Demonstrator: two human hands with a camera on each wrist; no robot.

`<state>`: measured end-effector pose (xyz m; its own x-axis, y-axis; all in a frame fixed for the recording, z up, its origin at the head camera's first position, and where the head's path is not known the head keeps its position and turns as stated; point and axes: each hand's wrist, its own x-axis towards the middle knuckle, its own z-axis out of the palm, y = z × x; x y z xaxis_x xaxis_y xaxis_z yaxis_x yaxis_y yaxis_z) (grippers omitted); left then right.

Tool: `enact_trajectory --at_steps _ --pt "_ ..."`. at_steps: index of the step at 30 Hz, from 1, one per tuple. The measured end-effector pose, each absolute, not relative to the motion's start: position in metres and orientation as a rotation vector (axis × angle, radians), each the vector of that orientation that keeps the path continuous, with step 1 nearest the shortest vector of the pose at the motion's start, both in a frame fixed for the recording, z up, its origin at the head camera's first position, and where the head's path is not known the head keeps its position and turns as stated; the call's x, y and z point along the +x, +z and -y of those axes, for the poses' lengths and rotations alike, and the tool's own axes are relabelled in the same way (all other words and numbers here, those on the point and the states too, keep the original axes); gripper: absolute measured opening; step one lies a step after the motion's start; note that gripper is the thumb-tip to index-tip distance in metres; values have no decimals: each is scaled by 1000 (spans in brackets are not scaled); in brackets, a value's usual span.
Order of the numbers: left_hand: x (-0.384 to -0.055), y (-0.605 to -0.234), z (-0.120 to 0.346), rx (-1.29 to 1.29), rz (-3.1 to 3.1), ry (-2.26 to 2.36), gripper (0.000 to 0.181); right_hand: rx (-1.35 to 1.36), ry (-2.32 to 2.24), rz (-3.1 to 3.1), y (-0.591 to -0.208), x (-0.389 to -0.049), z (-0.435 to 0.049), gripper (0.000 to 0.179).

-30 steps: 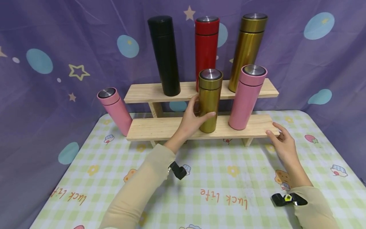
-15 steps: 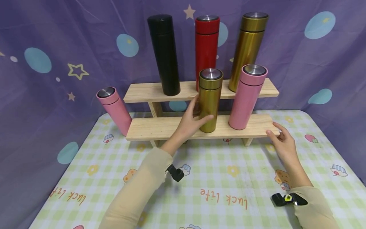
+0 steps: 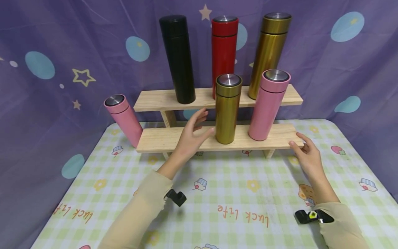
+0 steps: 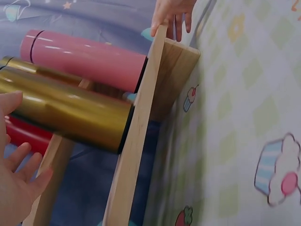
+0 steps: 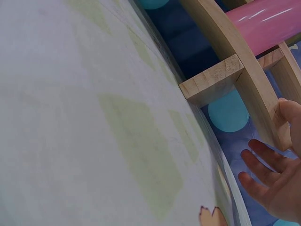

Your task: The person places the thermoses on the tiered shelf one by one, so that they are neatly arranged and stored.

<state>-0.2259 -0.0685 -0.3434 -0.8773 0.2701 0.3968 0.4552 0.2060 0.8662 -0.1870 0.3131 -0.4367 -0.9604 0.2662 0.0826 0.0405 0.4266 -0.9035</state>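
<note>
On the lower board of a two-tier wooden shelf [image 3: 168, 139], a gold thermos bottle [image 3: 228, 114] stands upright. My left hand [image 3: 190, 136] is just left of it, fingers spread and apart from it; the left wrist view shows a gap between most of the fingers and the gold bottle [image 4: 70, 110]. My right hand [image 3: 309, 157] holds the right end of the lower board between thumb and forefinger, its other fingers loose below. To the right of the gold bottle stands a pink thermos bottle [image 3: 268, 107].
The upper board carries a black thermos bottle [image 3: 179, 62], a red thermos bottle [image 3: 224, 52] and a taller gold thermos bottle [image 3: 270, 55]. Another pink thermos bottle [image 3: 125, 121] stands on the checked tablecloth [image 3: 230, 186] by the shelf's left end. A purple curtain [image 3: 102, 20] hangs behind.
My left hand has let go of the gold thermos bottle and drawn back to the left. The bottle stays in place on the lower board. My right hand has kept its hold.
</note>
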Motion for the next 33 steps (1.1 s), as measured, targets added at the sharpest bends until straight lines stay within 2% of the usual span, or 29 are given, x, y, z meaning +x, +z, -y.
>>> enact_trajectory --at_steps 14,33 --pt "-207 -342 115 -681 2253 -1668 59 -281 1565 2446 -436 -188 -314 69" --pt "-185 -357 163 -472 2217 -1737 53 -290 1540 2471 -435 -188 -314 71"
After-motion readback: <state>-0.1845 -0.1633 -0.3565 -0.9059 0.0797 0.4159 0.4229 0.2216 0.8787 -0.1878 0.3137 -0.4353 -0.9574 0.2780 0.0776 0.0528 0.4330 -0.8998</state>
